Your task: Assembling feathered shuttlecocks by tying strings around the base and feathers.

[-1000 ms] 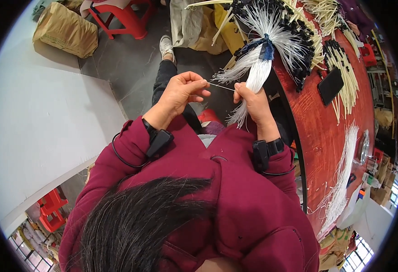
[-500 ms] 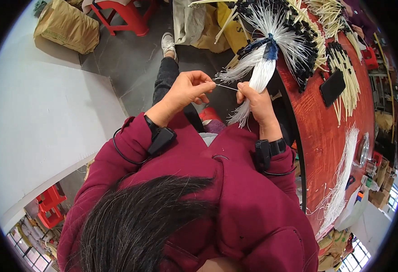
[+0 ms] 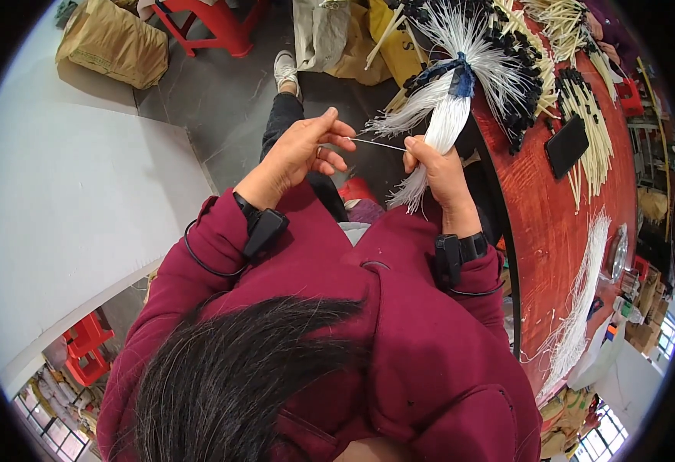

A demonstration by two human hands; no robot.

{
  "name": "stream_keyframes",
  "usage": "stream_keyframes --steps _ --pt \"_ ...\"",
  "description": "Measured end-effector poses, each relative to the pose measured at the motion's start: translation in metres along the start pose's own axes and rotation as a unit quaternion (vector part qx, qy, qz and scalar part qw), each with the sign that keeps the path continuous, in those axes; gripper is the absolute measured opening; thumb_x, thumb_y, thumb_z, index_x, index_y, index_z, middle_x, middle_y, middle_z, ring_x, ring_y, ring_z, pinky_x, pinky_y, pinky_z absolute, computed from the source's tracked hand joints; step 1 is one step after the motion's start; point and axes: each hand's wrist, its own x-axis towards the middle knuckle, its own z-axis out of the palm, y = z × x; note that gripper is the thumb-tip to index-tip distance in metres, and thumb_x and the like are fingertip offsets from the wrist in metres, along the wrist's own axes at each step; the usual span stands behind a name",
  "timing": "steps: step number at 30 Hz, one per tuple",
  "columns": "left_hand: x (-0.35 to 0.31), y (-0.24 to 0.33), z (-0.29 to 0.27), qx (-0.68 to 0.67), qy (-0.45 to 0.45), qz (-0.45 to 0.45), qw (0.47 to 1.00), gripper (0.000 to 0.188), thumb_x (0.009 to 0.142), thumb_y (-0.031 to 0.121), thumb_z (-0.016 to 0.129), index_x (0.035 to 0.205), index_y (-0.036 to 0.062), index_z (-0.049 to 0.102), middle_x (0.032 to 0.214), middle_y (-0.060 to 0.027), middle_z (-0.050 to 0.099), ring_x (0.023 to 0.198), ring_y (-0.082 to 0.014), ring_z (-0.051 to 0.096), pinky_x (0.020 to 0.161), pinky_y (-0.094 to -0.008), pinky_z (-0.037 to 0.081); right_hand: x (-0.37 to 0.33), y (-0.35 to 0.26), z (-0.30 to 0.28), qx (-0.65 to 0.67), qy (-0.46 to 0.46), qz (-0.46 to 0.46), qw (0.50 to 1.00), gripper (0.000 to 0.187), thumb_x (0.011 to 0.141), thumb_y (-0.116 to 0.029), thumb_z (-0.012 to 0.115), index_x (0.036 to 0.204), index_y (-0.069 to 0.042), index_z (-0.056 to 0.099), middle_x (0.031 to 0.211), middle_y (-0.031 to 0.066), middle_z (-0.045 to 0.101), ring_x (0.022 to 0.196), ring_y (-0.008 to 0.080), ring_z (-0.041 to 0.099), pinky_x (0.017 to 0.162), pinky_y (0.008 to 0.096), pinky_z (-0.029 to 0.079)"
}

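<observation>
A thick bundle of white strands (image 3: 447,123), tied with a dark blue cloth band (image 3: 461,79), hangs from the far table edge toward my lap. My right hand (image 3: 439,171) closes round its lower part, the thumb pressed on top. One thin white strand (image 3: 380,144) runs straight across to my left hand (image 3: 307,150), whose fingers hold its end; the thumb is raised away from them. Past the band, more strands (image 3: 454,31) fan out over black-tipped pale sticks (image 3: 536,73). Loose strand ends dangle below my right hand.
On the curved red table (image 3: 537,231) at my right lie a black phone (image 3: 566,146), pale sticks (image 3: 595,146) and a loose heap of white strands (image 3: 580,308). A white panel (image 3: 83,192) stands left; a red stool (image 3: 218,27) and sacks (image 3: 322,35) are ahead. Another person's hand (image 3: 595,29) shows far right.
My left hand has shifted slightly left and its thumb has lifted off the fingers. The strand between my hands stays stretched. My right hand keeps its grip on the bundle.
</observation>
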Motion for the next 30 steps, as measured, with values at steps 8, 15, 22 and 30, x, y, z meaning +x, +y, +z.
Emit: stream_keyframes --steps 8,15,22,30 --pt "0.003 -0.009 0.002 0.187 -0.016 0.079 0.979 0.019 0.088 0.021 0.063 0.093 0.0036 0.061 0.078 -0.0041 0.063 0.058 -0.0099 0.061 0.049 -0.018 0.044 0.0 0.001 0.001 0.007 0.005 -0.006 1.0 0.03 0.087 -0.017 0.058 0.059 -0.006 0.052 0.056 0.0022 0.05 0.056 0.012 0.048 0.057 0.0255 0.037" --pt "0.02 -0.022 -0.029 0.0 -0.093 -0.042 0.995 0.013 0.087 0.016 0.063 0.089 0.0041 0.06 0.072 -0.0019 0.061 0.05 -0.0069 0.053 0.044 -0.0171 0.038 -0.001 -0.003 -0.002 -0.025 0.009 -0.01 1.0 0.029 0.085 -0.014 0.057 0.058 -0.006 0.052 0.055 0.0023 0.05 0.055 0.0122 0.049 0.057 0.0256 0.038" --pt "0.023 -0.03 -0.03 -0.062 -0.094 -0.096 0.989 0.022 0.09 0.025 0.061 0.092 0.0039 0.061 0.075 -0.0035 0.062 0.051 -0.0076 0.052 0.042 -0.0178 0.038 0.001 0.004 -0.004 -0.025 0.033 -0.015 0.999 0.028 0.084 -0.012 0.058 0.058 -0.005 0.052 0.055 0.0022 0.049 0.054 0.0126 0.049 0.057 0.0265 0.04" --pt "0.004 -0.01 -0.016 0.003 -0.022 -0.034 0.999 0.041 0.095 0.043 0.05 0.104 0.0042 0.061 0.083 -0.0035 0.064 0.058 -0.0077 0.057 0.044 -0.0182 0.04 0.0 0.001 0.0 0.049 0.012 -0.014 0.999 0.027 0.085 -0.012 0.058 0.06 -0.005 0.052 0.057 0.0025 0.049 0.056 0.0138 0.049 0.057 0.0268 0.04"
